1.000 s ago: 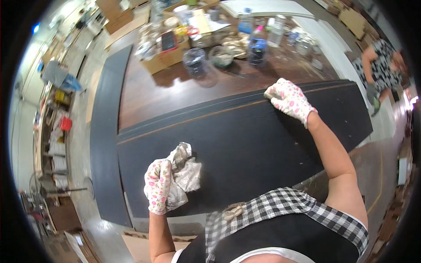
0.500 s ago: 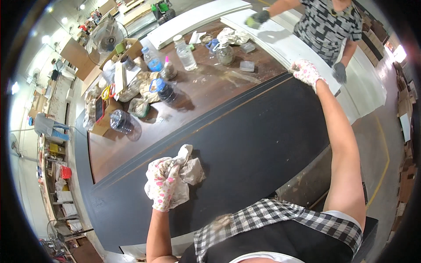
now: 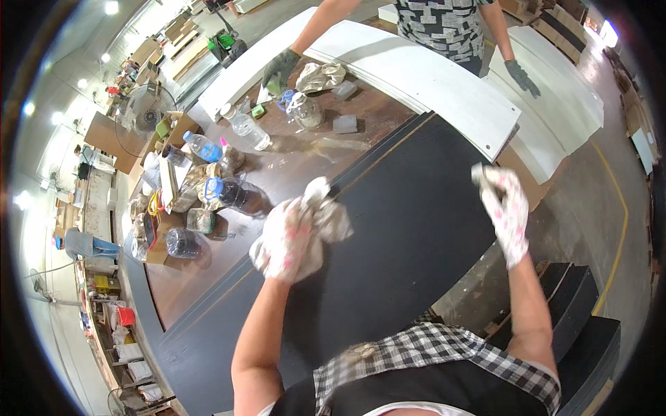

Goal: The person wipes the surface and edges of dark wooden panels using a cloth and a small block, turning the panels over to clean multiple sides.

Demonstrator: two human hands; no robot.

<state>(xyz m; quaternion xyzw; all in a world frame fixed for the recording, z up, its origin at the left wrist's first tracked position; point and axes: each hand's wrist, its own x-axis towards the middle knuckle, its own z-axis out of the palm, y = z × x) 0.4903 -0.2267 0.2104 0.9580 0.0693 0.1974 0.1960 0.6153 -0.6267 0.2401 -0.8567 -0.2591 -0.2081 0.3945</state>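
Through my head camera I see the left hand (image 3: 288, 239), in a white glove with pink flowers, and its fingers are bent around a crumpled pale cloth (image 3: 333, 220), which sticks out on the right side of the hand. This cloth is over the far long edge of the black panel (image 3: 416, 222); whether it presses on the surface, I cannot tell from here. The panel lies in front of the person, partly upon the brown table (image 3: 378, 111). The right hand (image 3: 506, 211), in a similar glove, is at the right end of the panel, and its thumb and fingers pinch a small greyish piece (image 3: 477, 173), whose kind is not clear to me. I also cannot say if this hand touches the panel. On the table, beyond the left hand, I find a dark bottle with blue handle (image 3: 239, 195), a clear bottle (image 3: 248, 128) which leans in my view, and a round glass jar (image 3: 305, 111). Across the table, a co-worker in dark gloves stands behind white panels (image 3: 416, 62); one gloved hand (image 3: 281, 69) is near a small green block (image 3: 258, 111).
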